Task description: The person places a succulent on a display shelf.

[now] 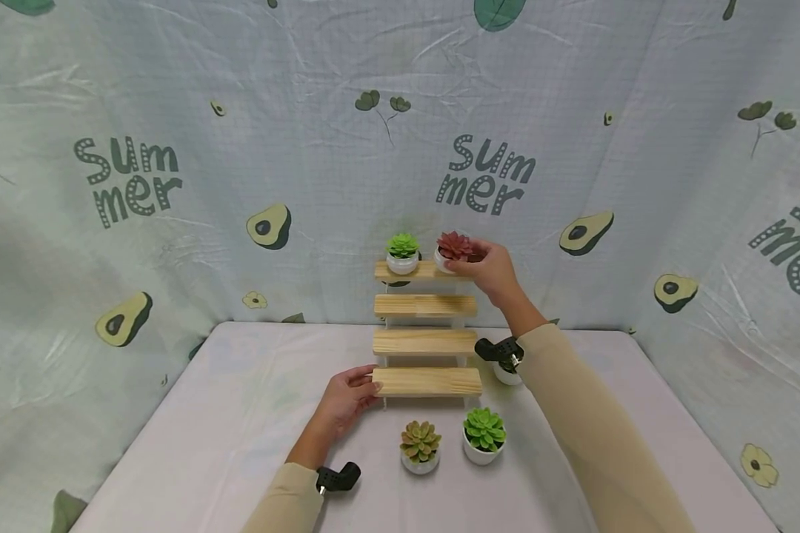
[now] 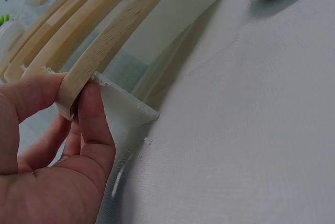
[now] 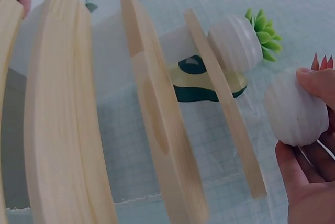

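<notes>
A four-step wooden shelf [image 1: 427, 381] with clear side panels stands at the back of the table. My left hand [image 1: 348, 400] pinches the left end of its lowest board [image 2: 104, 41] between thumb and fingers. Up at the right end of the top board [image 3: 222, 90], my right hand [image 1: 490, 272] grips a red potted succulent [image 1: 453, 248] by its white pot [image 3: 296, 108]. The right wrist view shows a gap between that pot and the board. A bright green potted succulent [image 1: 403, 253] sits on the top board's left end.
In front of the shelf, on the table [image 1: 260, 414], stand a brownish-green potted succulent [image 1: 420, 447] and a green potted succulent [image 1: 483, 435]. Another white pot [image 1: 507, 374] is partly hidden behind the right wrist. A printed cloth [image 1: 340, 170] hangs close behind the shelf.
</notes>
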A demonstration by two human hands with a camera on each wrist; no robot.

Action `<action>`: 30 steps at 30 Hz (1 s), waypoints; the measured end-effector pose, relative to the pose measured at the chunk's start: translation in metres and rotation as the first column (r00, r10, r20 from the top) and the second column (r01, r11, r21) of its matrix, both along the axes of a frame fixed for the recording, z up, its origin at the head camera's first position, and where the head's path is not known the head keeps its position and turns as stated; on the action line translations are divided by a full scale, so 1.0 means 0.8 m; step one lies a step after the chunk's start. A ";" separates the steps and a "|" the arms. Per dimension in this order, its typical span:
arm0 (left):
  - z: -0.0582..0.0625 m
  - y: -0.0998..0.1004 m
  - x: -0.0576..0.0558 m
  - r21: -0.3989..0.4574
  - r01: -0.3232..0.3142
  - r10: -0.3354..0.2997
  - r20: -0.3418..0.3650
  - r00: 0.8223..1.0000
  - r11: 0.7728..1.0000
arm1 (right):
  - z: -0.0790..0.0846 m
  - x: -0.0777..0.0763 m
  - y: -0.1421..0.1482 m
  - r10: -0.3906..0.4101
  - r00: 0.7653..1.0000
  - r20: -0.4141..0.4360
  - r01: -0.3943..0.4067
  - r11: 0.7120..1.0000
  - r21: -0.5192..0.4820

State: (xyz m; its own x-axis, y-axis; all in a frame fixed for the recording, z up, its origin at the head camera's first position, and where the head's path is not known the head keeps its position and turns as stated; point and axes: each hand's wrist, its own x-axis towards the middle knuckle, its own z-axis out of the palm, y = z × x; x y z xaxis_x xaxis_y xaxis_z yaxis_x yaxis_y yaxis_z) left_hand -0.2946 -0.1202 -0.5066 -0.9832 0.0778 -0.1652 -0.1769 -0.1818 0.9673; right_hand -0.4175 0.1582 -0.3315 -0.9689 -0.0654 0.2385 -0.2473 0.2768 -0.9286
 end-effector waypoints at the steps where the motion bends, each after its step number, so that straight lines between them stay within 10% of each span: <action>1: 0.001 0.000 0.000 0.000 -0.002 0.002 0.004 1.000 1.000 | 0.001 0.000 -0.001 -0.003 1.000 0.005 0.003 1.000 0.004; 30: -0.002 -0.006 0.005 0.010 0.006 -0.007 0.005 1.000 1.000 | 0.003 -0.006 -0.012 -0.057 0.995 0.084 0.054 0.998 0.027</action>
